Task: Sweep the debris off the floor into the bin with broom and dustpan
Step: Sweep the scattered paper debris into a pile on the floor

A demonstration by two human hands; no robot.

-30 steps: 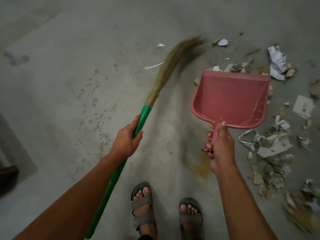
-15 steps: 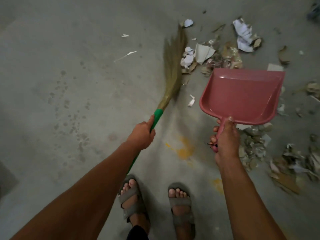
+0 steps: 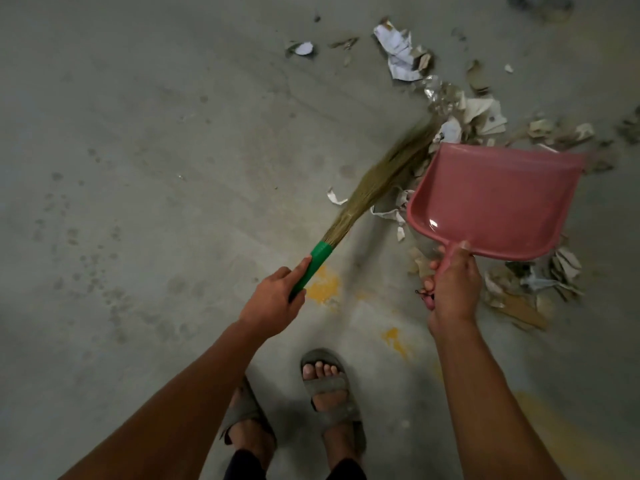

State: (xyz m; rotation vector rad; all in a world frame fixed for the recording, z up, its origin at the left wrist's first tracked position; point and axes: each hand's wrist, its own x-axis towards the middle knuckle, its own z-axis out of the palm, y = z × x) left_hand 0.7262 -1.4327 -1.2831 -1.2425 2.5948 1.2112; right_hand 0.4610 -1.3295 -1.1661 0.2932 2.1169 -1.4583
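Right now the left hand (image 3: 273, 306) is wrapped around the green handle of the broom (image 3: 367, 195), whose straw bristles blur toward the debris (image 3: 481, 119), a litter of torn paper and card strewn over the concrete floor (image 3: 138, 168). The right hand (image 3: 453, 289) is clamped on the stem of the pink dustpan (image 3: 498, 199), which looks lifted and tilted, with nothing in it; whether its front lip touches the floor I cannot tell. No bin is in view.

The risk, as I judge it, is that the sweep scatters the scraps rather than gathering them: the paper is light, and a fast stroke could fling it past or under a raised pan. More scraps lie behind the pan, near the right wrist, and could be missed. Stray pieces sit well apart further out. Sandalled feet (image 3: 329, 386) stand close, so a backward stroke could push debris over the toes.
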